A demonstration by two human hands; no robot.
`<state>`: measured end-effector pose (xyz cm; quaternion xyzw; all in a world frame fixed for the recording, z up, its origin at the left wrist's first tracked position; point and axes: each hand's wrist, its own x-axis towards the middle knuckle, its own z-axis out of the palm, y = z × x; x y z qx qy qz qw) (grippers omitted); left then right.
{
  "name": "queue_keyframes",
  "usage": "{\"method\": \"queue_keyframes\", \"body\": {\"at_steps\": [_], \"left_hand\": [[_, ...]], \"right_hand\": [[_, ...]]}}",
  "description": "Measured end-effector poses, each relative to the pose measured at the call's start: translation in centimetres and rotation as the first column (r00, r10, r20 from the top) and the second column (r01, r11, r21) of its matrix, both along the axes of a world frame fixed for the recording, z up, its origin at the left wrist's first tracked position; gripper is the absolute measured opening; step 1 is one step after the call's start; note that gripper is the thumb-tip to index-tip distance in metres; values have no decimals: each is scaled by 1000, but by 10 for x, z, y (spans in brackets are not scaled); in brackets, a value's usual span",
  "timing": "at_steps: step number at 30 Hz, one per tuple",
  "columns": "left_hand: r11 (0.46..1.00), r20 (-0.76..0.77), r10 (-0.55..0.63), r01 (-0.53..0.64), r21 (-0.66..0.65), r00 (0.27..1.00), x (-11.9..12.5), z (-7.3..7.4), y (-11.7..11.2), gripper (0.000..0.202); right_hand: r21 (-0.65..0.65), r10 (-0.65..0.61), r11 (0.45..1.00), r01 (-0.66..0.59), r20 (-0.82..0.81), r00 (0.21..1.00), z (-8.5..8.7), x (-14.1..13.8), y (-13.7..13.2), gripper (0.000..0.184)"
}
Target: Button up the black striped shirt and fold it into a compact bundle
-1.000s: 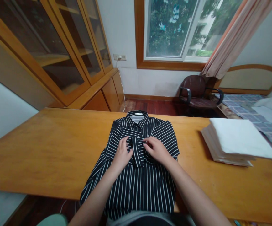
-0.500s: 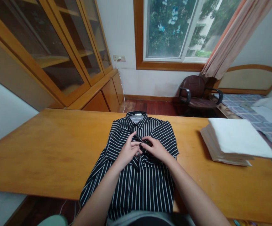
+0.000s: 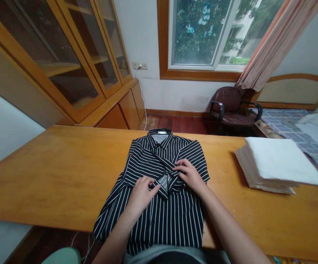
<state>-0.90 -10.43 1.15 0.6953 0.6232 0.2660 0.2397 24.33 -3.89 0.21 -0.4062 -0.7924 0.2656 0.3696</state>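
Observation:
A black shirt with white stripes (image 3: 172, 220) lies front up, its collar (image 3: 160, 139) toward the far edge and its sleeves folded across the chest. Near the middle, a sleeve cuff (image 3: 163, 182) gapes and shows its pale inside. My left hand (image 3: 142, 190) pinches the cuff's left edge between thumb and fingers. On the other side, my right hand (image 3: 188, 175) grips the sleeve fabric just above and right of the cuff opening, fingers bent over it. The shirt's lower hem is partly hidden by my body.
The shirt rests on a wooden table (image 3: 51, 172). To the right stands a stack of white folded sheets (image 3: 280, 161). Beyond the table are an office chair (image 3: 229, 106), a bed (image 3: 282, 121) and a glass-door cabinet (image 3: 93, 69). A pale green stool (image 3: 62, 256) shows at bottom left.
My hands, close together over the chest before, have moved apart. The left came down and left; the right shifted slightly right. The cuff between them now lies spread open.

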Motion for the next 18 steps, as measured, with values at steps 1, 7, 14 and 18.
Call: {"method": "queue_keyframes", "body": {"at_steps": [1,7,14,18], "left_hand": [[1000,18,1,-1,-11,1000,4,0,0,18],[997,256,65,-52,-55,965,18,7,-2,14],[986,338,121,-151,67,934,33,23,-3,27],[978,283,-23,-37,205,959,46,25,-4,26]], "right_hand": [[42,-6,999,5,12,1000,-1,0,-1,40],[224,-24,975,8,68,997,0,1,-7,32],[260,-34,965,23,37,999,5,1,-12,24],[185,-108,977,109,-14,994,6,-1,-13,19]]}}
